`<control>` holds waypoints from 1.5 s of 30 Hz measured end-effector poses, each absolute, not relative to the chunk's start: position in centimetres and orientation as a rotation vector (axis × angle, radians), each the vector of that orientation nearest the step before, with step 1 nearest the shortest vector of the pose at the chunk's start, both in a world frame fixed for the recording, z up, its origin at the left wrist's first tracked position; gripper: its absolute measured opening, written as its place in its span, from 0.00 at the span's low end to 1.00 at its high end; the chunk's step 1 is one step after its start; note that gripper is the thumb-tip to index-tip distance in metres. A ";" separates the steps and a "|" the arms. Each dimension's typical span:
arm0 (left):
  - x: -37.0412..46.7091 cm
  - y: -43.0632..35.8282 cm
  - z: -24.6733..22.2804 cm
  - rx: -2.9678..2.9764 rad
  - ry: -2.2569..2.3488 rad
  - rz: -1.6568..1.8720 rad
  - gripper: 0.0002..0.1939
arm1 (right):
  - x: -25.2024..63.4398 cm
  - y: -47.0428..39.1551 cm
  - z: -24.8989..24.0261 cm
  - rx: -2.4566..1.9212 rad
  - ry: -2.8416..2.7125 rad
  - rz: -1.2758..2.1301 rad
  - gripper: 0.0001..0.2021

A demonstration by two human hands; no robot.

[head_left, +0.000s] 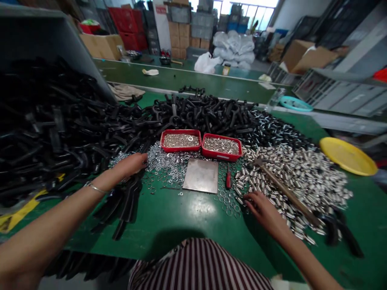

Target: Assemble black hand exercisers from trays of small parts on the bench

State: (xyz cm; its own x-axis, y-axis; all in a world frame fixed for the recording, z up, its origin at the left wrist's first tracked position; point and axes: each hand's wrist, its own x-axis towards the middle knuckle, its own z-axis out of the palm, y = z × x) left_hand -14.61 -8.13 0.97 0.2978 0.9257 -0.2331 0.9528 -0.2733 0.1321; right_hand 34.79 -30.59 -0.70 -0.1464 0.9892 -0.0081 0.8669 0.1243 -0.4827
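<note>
Reaching into the loose washers (pixel 165 167) with the left hand (pixel 131 164), fingers curled, grip state not clear. Right hand (pixel 261 207) resting on the edge of the metal sleeves (pixel 302 177), fingers bent over some, hold uncertain. Between both grips: bare steel plate (pixel 201 175), nothing assembled on it yet. Beyond: two red trays (pixel 181 139), filled. Further out, large heap of black handles (pixel 60 129), seemingly most work left.

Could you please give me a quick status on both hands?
Left hand reaching into loose washers. Right hand on metal sleeves. Hammer lies beside it.
</note>
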 end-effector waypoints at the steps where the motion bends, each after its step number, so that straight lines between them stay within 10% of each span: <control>1: -14.3 -7.2 0.4 2.353 1.643 -0.175 0.03 | 34.0 -31.2 -1.1 -1.813 -2.088 0.545 0.12; 8: -12.5 -6.5 1.0 2.379 1.652 -0.152 0.04 | 31.9 -30.5 -2.4 -2.039 -2.018 0.378 0.08; 19: 0.8 -12.7 3.0 1.763 1.214 0.847 0.14 | 31.8 -21.2 1.9 -1.365 -1.237 1.241 0.16; 28: 6.3 -15.3 -2.0 1.443 1.022 0.773 0.13 | 33.3 -16.0 1.5 -1.761 -1.857 0.297 0.04; 36: 8.4 -14.5 -2.1 1.118 0.943 0.868 0.16 | 32.7 -14.3 1.8 -1.429 -1.090 1.419 0.18; 45: 9.5 -14.2 -1.4 1.036 0.951 0.971 0.17 | 29.0 -14.8 1.3 -0.981 -0.894 1.650 0.16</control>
State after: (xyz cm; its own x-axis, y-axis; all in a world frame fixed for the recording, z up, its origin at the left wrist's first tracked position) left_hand 9.53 -14.17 -1.37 0.2803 0.9466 -0.1592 -0.1795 0.2146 0.9601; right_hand 28.95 -14.84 1.26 -0.1938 0.9628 -0.1881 -0.3684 -0.2491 -0.8957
